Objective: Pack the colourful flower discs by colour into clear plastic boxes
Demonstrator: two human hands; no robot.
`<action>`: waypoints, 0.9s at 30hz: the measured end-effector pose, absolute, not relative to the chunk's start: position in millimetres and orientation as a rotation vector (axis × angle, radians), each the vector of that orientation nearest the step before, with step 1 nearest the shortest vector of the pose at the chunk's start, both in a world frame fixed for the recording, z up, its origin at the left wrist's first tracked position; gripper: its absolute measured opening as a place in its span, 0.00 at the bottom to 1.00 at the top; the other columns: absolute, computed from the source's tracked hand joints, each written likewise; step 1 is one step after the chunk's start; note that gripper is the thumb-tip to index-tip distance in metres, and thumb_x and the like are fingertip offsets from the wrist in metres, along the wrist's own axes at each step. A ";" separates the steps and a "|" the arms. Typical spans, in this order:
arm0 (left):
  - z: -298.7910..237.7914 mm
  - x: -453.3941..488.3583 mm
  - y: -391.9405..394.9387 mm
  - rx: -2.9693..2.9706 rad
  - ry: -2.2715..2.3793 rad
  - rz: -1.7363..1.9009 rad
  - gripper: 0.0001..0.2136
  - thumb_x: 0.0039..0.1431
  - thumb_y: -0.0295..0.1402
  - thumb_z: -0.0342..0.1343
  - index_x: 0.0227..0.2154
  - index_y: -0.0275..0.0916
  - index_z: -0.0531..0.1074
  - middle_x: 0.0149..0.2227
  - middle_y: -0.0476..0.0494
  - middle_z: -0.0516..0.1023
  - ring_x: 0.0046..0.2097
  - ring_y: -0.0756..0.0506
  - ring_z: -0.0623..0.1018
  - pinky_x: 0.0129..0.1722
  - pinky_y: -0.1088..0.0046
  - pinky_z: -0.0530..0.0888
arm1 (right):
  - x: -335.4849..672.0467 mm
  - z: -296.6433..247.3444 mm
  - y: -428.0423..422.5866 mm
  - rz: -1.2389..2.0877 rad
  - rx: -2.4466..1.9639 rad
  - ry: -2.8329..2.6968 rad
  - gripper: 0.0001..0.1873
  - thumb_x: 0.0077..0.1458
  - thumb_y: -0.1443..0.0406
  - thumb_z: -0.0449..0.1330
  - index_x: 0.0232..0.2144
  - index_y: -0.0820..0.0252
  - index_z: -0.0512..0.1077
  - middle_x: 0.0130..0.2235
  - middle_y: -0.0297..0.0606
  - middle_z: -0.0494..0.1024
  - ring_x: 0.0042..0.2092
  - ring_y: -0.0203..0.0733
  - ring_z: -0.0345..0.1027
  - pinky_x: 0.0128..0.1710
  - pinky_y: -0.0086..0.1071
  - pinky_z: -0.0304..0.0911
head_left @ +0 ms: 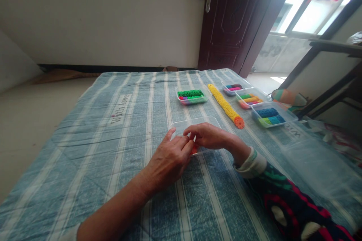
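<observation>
A clear plastic box (210, 122) sits on the striped cloth before me, and both hands reach into it. My left hand (174, 154) has one finger stretched away to the left. Its other fingers curl together over a small orange piece (194, 150), which shows only in part beneath them. My right hand (207, 135) bends in from the right with its fingers closed down beside the left fingertips. What the right fingers pinch, if anything, is hidden. Beyond the box lies a long yellow stick of stacked discs (224, 103) with an orange disc (239, 122) at its near end.
A box (194, 101) with green rows stands farther back. To the right are a box (261, 99) of green and orange rows, a box (285, 123) of blue rows and a box (246, 86) of dark and pink ones. A clear plastic sheet or lid (319, 165) lies near right.
</observation>
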State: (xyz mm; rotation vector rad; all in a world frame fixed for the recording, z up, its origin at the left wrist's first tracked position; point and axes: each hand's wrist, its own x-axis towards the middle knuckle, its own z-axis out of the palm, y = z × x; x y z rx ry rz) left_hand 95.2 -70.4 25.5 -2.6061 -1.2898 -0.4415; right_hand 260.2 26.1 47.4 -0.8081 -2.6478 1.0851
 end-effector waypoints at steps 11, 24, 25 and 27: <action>15.6 97.2 -64.1 -2.552 -1.269 -0.431 0.13 0.62 0.24 0.46 0.47 0.32 0.69 0.39 0.38 0.78 0.40 0.41 0.77 0.53 0.43 0.66 | 259.9 37.2 33.3 1.160 -0.769 -2.621 0.21 0.46 0.79 0.57 0.43 0.63 0.73 0.33 0.34 0.79 0.33 0.34 0.73 0.34 0.26 0.64; 4.1 90.8 -59.2 -2.549 -1.262 -0.560 0.14 0.64 0.25 0.44 0.48 0.37 0.69 0.42 0.39 0.78 0.43 0.41 0.77 0.54 0.44 0.63 | 256.4 38.7 37.1 1.126 -0.800 -2.645 0.17 0.47 0.78 0.60 0.40 0.62 0.73 0.33 0.32 0.77 0.30 0.31 0.70 0.34 0.25 0.62; 3.7 90.8 -59.1 -2.550 -1.265 -0.570 0.14 0.64 0.25 0.43 0.48 0.38 0.69 0.42 0.40 0.78 0.43 0.41 0.76 0.54 0.44 0.63 | 256.2 38.9 37.1 1.124 -0.804 -2.644 0.17 0.47 0.78 0.60 0.40 0.62 0.73 0.33 0.33 0.77 0.30 0.31 0.70 0.34 0.26 0.62; 3.0 90.8 -58.7 -2.548 -1.269 -0.579 0.14 0.65 0.26 0.43 0.49 0.38 0.68 0.42 0.40 0.78 0.43 0.41 0.76 0.54 0.45 0.63 | 255.7 39.2 37.4 1.118 -0.813 -2.644 0.17 0.47 0.78 0.60 0.40 0.62 0.73 0.33 0.33 0.77 0.31 0.31 0.70 0.34 0.26 0.61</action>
